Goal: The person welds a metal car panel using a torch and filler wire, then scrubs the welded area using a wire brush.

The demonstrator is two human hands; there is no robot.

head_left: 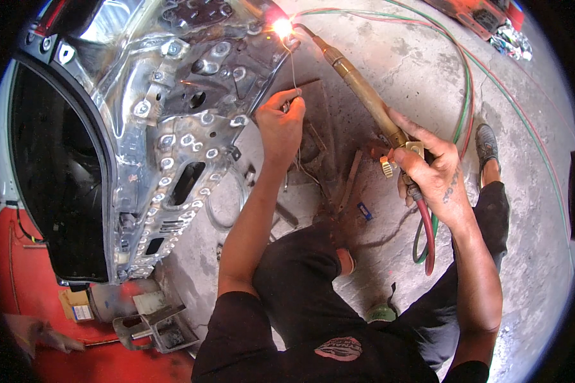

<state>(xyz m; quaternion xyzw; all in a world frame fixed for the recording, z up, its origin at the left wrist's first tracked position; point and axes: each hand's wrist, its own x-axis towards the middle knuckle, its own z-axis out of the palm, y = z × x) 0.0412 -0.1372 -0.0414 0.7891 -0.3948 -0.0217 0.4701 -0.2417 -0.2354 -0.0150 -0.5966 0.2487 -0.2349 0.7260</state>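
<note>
My right hand [431,163] is wrapped round the valve end of a brass gas welding torch [364,87]. The torch slants up and left, its thin bent tip ending at a bright glow. My left hand [281,124] pinches a thin filler rod [292,66], whose upper end runs into that same glow. The glow sits at the right edge of a bare metal car body panel [204,96], dotted with round weld marks and holes. Glare hides the spot where flame, rod and panel meet. A red and a green hose leave the torch below my right hand.
Long red and green hoses [469,70] curve over the concrete floor [517,249] on the right. A small blue item [364,211] and dark metal pieces [349,180] lie between my legs. At lower left stand a metal bracket [166,322] and a red surface [6,268].
</note>
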